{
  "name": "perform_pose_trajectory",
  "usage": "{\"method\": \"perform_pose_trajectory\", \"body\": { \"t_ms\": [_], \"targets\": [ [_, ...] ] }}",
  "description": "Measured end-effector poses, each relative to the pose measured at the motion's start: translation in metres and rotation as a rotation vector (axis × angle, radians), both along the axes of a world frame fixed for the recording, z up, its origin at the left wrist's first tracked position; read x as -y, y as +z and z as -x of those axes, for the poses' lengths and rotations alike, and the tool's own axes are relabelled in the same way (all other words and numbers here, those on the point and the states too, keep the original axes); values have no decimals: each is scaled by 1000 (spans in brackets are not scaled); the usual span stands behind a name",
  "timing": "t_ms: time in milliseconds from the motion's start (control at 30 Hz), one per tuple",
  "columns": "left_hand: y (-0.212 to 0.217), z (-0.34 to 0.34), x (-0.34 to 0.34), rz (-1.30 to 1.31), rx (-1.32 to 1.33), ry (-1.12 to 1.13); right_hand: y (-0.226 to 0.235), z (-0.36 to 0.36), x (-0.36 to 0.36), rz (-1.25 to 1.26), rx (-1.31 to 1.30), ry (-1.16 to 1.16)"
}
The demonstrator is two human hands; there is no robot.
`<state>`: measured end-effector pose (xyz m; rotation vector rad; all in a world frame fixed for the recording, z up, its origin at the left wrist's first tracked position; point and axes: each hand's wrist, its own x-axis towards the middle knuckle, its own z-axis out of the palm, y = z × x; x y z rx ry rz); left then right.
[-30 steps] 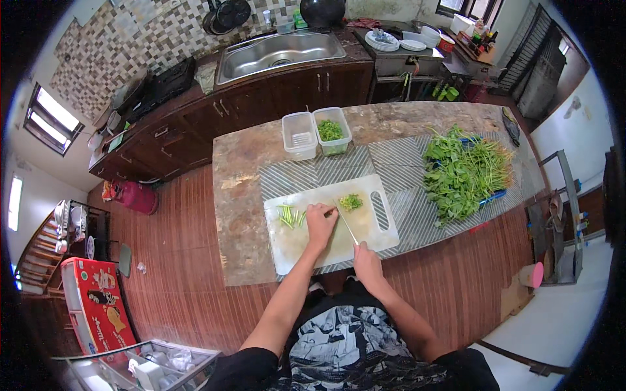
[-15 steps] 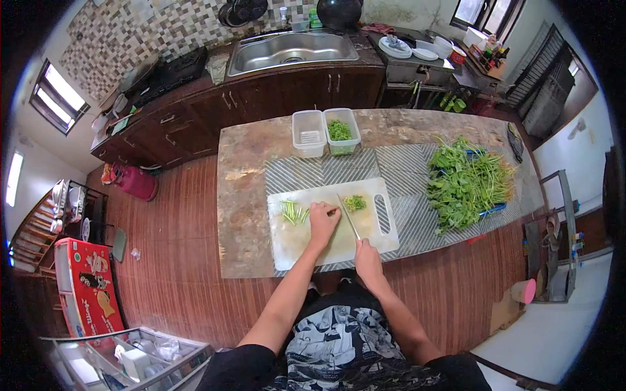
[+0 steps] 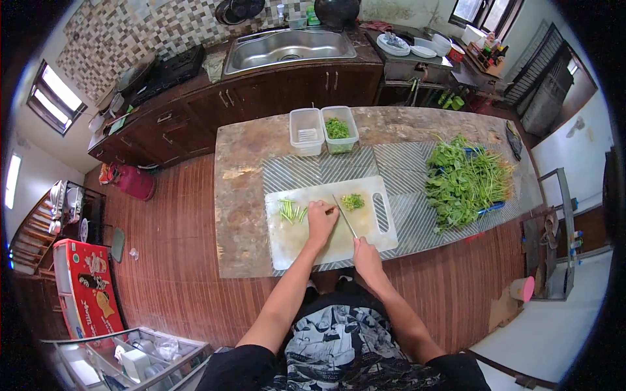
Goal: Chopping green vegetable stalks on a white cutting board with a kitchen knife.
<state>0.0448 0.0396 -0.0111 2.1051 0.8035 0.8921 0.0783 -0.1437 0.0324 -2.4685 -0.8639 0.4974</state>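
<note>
My right hand point(image 3: 368, 259) is closed round the handle of a kitchen knife point(image 3: 346, 218). Its blade slants up and to the left over a white cutting board point(image 3: 290, 249). Just left of the blade, my left hand point(image 3: 321, 220) rests on the board with its fingers curled and closed. What lies under those fingers is hidden. Several cut green stems point(image 3: 287, 210) are scattered to the left of this hand. Right of the blade sits a small pile of finely chopped greens point(image 3: 353, 202).
Two clear plastic tubs stand beyond the board: an empty one point(image 3: 306, 148) and one with chopped green leaves point(image 3: 336, 128). A large heap of leafy greens point(image 3: 462, 186) covers a blue holder on the right. A striped mat point(image 3: 407, 171) lies over part of the worn table point(image 3: 242, 202).
The knife blade has tilted slightly to the left, its tip a little further over. Both hands stay nearly in place, and the whole view has shifted slightly.
</note>
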Motion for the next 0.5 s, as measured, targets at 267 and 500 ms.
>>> {"method": "perform_pose_trajectory", "body": {
  "t_ms": [267,500],
  "targets": [
    [5,-1,4,-10,-55,33,4,9,8,68,61,-31],
    [7,-3,5,-18,-54,35,13,9,16,20,34,-90]
  ]
}}
